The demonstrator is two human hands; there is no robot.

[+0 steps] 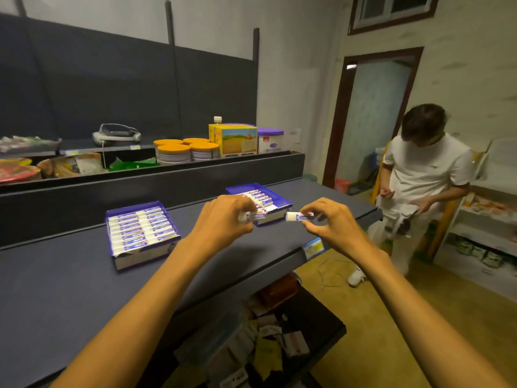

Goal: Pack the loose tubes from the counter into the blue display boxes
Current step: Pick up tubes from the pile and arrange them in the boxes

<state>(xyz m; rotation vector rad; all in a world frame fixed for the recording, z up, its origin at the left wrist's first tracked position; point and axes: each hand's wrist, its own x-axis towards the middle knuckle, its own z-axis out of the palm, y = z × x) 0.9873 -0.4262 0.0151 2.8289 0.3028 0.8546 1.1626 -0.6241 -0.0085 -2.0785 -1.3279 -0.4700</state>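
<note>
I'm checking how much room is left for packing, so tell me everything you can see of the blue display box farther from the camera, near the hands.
The far blue display box is a shallow open tray, seemingly cardboard, with blue walls and a white printed front. It sits flat on the dark counter, angled to its edge. A row of white-and-blue tubes lies side by side in its back part; the near part looks unfilled. The left hand, gripping a tube, overlaps its front left corner; contact is unclear.

Both hands are raised over the dark desk [70, 289]. The left hand [223, 219] pinches one white-capped tube [253, 217], and the right hand [333, 222] pinches another tube [299, 217]. Beyond them sits a part-filled blue display box [279, 203]; a full box [141, 231] lies to the left.
</note>
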